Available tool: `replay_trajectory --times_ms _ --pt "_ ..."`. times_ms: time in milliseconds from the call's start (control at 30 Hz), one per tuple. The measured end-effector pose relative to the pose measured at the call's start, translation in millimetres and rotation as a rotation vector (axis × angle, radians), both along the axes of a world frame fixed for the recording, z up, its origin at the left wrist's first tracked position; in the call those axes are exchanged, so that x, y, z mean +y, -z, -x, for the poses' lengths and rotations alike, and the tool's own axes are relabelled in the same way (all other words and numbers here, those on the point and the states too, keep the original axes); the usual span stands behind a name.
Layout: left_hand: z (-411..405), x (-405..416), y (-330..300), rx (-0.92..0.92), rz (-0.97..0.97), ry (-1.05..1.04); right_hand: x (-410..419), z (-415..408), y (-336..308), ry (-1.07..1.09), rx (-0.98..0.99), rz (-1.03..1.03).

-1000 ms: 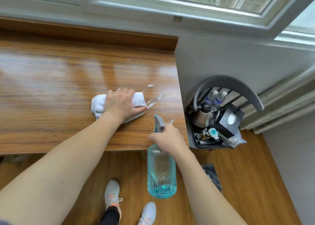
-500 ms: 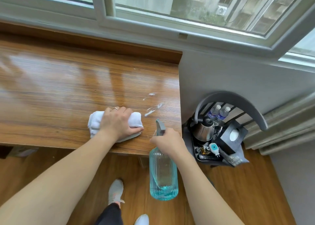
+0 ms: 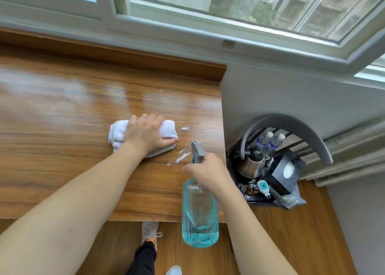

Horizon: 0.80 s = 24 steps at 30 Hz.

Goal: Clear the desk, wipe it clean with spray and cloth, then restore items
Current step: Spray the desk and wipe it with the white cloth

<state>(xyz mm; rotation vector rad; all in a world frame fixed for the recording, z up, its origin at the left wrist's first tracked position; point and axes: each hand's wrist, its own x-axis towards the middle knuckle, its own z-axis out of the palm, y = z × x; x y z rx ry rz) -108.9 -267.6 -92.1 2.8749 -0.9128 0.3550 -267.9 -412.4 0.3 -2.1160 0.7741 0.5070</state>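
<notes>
A person's left hand [image 3: 149,134] lies palm down on a bunched white cloth [image 3: 119,132], fingers curled over its far side and thumb against its right end, pressing it onto a wooden desk [image 3: 62,150]. A ring shows on one finger. The right hand [image 3: 207,170] grips the neck of a clear blue ribbed spray bottle [image 3: 200,214], which hangs upright in the air over the desk's near edge, its grey nozzle [image 3: 196,152] pointing away toward the desk top.

Small wet streaks [image 3: 181,156] glint on the wood between the cloth and the nozzle, close to the desk's right edge. The cloth sits near the right end of the desk, about midway between the near edge and the raised wooden lip at the back. To the left of the cloth the glossy surface stretches wide and bare to the picture's edge.

Beyond the right edge, a grey chair [image 3: 291,127] stands against the wall, its seat crowded with a metal kettle [image 3: 251,166], two water bottles [image 3: 268,141] and a dark tissue box [image 3: 285,170]. Below the near edge, wooden floor [image 3: 291,233] and the person's shoes [image 3: 149,231] are visible. A window [image 3: 229,8] runs above the desk.
</notes>
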Motion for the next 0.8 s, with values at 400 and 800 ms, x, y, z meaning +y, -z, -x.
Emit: replay_trajectory --times_ms 400,800 --pt "-51 -18 -3 0.019 0.022 0.078 -3 -64 -10 0.041 0.014 0.020" --pt "-26 -3 2 -0.032 0.065 0.102 -3 -104 -24 -0.006 0.010 0.008"
